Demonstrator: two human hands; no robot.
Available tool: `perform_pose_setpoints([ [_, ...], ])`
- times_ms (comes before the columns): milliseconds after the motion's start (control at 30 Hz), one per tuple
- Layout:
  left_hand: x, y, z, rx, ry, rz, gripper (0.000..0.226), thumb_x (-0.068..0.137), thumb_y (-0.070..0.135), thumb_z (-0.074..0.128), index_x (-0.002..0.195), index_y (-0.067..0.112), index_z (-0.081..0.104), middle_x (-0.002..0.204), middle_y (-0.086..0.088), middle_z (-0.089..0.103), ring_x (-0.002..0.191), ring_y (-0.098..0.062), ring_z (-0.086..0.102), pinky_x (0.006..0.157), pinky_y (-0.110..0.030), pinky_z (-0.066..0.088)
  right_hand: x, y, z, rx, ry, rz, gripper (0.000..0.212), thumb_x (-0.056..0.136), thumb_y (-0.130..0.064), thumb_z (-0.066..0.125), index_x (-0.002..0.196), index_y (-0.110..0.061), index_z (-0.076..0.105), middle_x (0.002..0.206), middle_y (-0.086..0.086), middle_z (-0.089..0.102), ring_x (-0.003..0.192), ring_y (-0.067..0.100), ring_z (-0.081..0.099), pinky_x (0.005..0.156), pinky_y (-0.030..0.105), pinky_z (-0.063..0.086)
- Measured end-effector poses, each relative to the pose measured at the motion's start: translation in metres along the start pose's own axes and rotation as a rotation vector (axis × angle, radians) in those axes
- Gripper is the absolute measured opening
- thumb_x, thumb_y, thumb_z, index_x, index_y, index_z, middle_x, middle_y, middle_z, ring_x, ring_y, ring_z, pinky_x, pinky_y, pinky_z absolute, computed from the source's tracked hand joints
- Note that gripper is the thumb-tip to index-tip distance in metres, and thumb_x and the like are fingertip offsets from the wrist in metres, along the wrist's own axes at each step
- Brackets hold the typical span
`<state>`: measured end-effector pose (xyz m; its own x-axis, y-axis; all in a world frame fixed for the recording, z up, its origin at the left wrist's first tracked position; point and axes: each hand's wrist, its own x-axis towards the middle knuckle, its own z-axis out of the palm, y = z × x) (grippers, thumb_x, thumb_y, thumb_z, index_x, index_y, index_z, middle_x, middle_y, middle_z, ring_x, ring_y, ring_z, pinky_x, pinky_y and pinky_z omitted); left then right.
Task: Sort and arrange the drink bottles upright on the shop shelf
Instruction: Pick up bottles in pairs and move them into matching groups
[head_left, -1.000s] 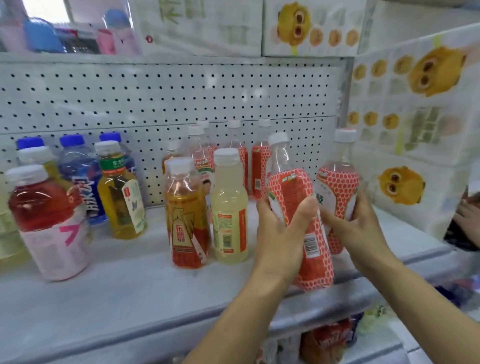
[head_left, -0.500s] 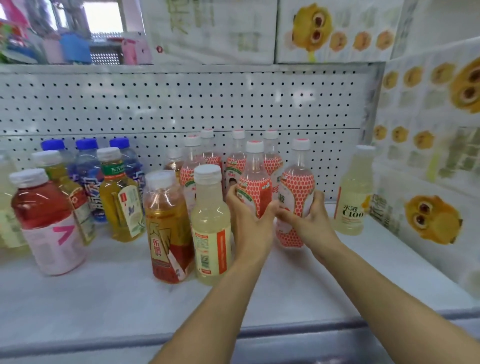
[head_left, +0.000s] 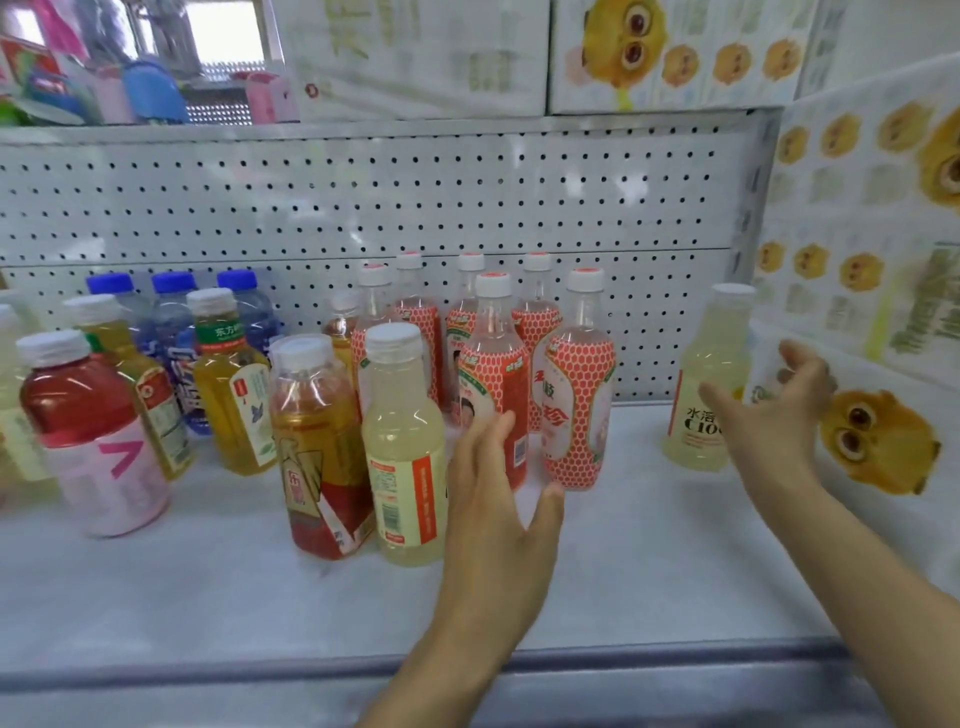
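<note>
open shelf (head_left: 641, 545) lane between red-sleeved bottles (head_left: 576, 410) and lone pale bottle (head_left: 701, 374), seemingly through to pegboard (head_left: 649, 312)

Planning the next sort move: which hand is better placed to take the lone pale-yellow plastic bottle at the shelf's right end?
Right. The right hand hovers open close to the pale-yellow plastic bottle; the left hand is across the shelf, before the red-patterned clear bottles.

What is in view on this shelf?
red honeycomb-label bottles: six, white caps, centre back
blue-capped bottles: three, left back
yellow tea bottles: two, left
red drink bottle: one, pink label, far left
amber tea bottle: one, centre front
pale yellow bottles: two, centre front and far right
shelf: one, white
pegboard: one, white, behind
cartons: several, white and yellow, above and right
left hand: one, fingers straight, before red bottles
right hand: one, fingers spread, by far-right bottle
</note>
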<state>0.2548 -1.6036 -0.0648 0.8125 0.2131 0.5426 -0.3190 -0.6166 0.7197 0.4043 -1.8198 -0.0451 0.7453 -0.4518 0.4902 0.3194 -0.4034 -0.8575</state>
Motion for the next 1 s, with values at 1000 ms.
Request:
perform_pose_setpoints([
  [1000, -0.018, -0.017, -0.052, -0.435, 0.128, -0.309, 0.047, 0.081, 0.043, 0.078, 0.119, 0.037, 0.051, 0.098, 0.021, 0.069, 0.089, 0.011, 0.064, 0.065, -0.009, 0.05, -0.14, -0.066, -0.002, 0.453, -0.781, -0.027, 0.06, 0.067, -0.037, 0.083, 0.122, -0.038, 0.058, 0.107, -0.019, 0.072, 0.095, -0.001, 0.068, 0.071, 0.019, 0.054],
])
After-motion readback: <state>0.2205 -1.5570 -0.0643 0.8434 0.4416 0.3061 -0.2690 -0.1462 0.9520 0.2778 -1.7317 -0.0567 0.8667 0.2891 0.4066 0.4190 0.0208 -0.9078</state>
